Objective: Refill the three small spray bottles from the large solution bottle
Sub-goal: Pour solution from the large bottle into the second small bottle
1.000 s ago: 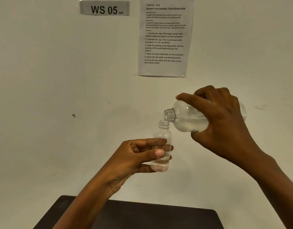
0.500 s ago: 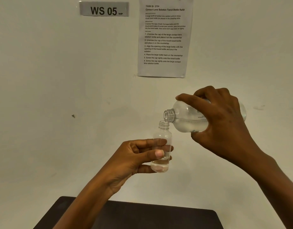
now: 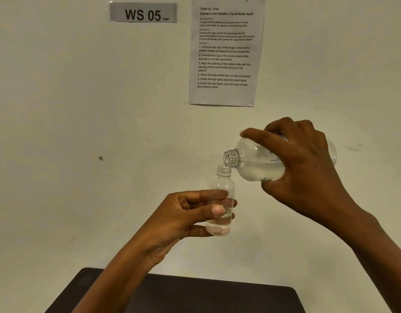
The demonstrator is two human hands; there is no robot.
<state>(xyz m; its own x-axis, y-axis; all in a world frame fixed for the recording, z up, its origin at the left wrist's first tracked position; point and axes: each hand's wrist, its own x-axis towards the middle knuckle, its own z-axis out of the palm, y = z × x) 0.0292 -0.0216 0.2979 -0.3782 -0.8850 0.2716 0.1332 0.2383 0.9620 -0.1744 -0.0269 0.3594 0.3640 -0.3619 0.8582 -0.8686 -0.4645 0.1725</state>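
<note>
One small spray bottle (image 3: 221,199), uncapped and upright, sits near the centre of the view, with the large solution bottle (image 3: 258,163) tipped almost level at its 1 o'clock. The large bottle's open neck hangs just over the small bottle's mouth; whether the two rims touch cannot be told. Compared with a second ago, the neck has dipped slightly closer to the small mouth, and a pale glint now shows at the lip, which may be liquid crossing. The shallow pool in the small bottle's base looks unchanged. Judged from this, pouring is only starting or is very slow, and this bottle is far from full. No other spray bottles are in view, so most of the task probably lies ahead.

Left hand (image 3: 183,218): fingers curled closed around the small bottle's lower half, thumb pressed across the front and the other fingers wrapped behind, the base left bare.

Right hand (image 3: 307,168): fingers closed over the large bottle's body from above, forefinger stretched along the shoulder toward the neck, thumb underneath. Liquid lies along the bottle's lower side.

Both bottles are held in the air before a pale wall. At 6 o'clock, well below the hands, lies the dark worktop (image 3: 195,297). At 12 o'clock hang a printed instruction sheet (image 3: 226,53) and, to its left, a sign (image 3: 143,13) reading WS 05.
</note>
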